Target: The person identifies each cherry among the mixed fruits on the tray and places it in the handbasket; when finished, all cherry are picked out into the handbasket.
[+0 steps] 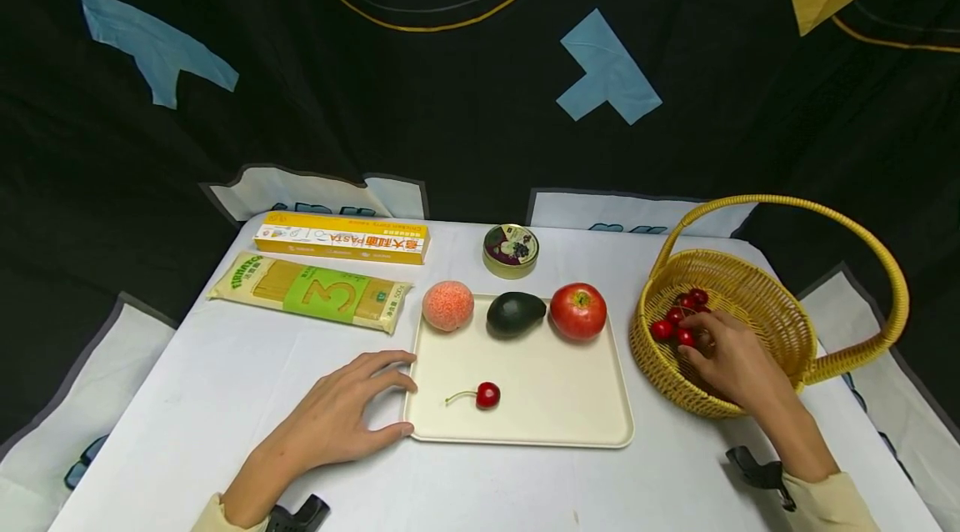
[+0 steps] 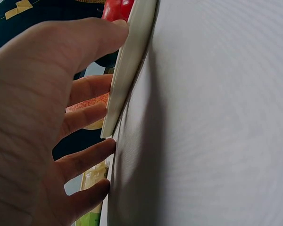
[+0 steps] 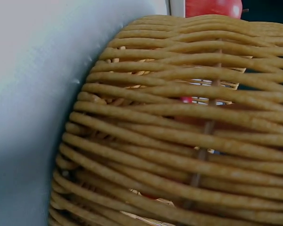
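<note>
My left hand (image 1: pixel 337 411) rests at the left edge of the cream tray (image 1: pixel 555 424), fingers spread; in the left wrist view the thumb and some fingertips touch the tray's rim (image 2: pixel 127 70). On the tray lie a single cherry (image 1: pixel 487 395) with its stem, a dark green avocado (image 1: pixel 515 314), a red apple (image 1: pixel 578 312) and a round, pinkish-orange fruit (image 1: pixel 447 306) at the corner. My right hand (image 1: pixel 738 361) reaches into the yellow wicker basket (image 1: pixel 780 315), fingertips among several cherries (image 1: pixel 663 330). Whether it pinches one is hidden; the basket wall (image 3: pixel 179 136) blocks the right wrist view.
A yellow pasta box (image 1: pixel 341 238) and a bag of noodles (image 1: pixel 311 292) lie at the back left. Behind the tray stands a small round tin (image 1: pixel 511 251). The basket's tall handle (image 1: pixel 892 282) arches over its right side. A dark cloth hangs behind the white table.
</note>
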Demonstrator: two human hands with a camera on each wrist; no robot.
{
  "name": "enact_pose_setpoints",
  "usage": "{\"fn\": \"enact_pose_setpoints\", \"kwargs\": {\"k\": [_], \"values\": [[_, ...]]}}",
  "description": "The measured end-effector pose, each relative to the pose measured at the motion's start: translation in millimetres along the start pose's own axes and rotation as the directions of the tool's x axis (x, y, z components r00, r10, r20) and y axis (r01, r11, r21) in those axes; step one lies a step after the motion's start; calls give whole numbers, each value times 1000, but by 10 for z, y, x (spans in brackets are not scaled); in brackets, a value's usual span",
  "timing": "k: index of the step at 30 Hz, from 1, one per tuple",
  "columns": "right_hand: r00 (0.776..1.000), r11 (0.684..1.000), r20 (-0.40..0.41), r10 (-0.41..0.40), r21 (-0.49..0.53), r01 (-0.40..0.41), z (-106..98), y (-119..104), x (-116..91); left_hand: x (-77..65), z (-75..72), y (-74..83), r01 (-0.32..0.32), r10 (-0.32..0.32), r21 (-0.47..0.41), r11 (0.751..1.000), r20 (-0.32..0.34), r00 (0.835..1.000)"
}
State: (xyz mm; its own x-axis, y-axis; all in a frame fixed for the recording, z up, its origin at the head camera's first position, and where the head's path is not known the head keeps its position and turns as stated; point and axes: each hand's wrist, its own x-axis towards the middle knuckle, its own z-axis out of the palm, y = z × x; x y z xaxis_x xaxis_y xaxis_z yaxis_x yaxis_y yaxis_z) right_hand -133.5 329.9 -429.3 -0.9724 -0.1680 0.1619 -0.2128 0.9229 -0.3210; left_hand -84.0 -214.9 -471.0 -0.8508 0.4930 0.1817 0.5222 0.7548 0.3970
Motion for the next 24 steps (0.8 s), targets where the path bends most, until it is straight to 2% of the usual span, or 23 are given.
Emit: {"fn": "enact_pose_setpoints", "kwargs": {"k": [9, 16, 24], "values": [[998, 1000, 60, 15, -22, -14, 27, 28, 9, -2, -8, 9, 2, -2, 2, 1000, 5, 1000], [997, 999, 75, 13, -52, -9, 23, 33, 21, 5, -13, 7, 6, -6, -1, 1000, 9, 1000], [1000, 992, 4, -14, -128, 14, 5, -40, -26, -3, -2, 0, -6, 6, 5, 1000, -1, 1000]]}}
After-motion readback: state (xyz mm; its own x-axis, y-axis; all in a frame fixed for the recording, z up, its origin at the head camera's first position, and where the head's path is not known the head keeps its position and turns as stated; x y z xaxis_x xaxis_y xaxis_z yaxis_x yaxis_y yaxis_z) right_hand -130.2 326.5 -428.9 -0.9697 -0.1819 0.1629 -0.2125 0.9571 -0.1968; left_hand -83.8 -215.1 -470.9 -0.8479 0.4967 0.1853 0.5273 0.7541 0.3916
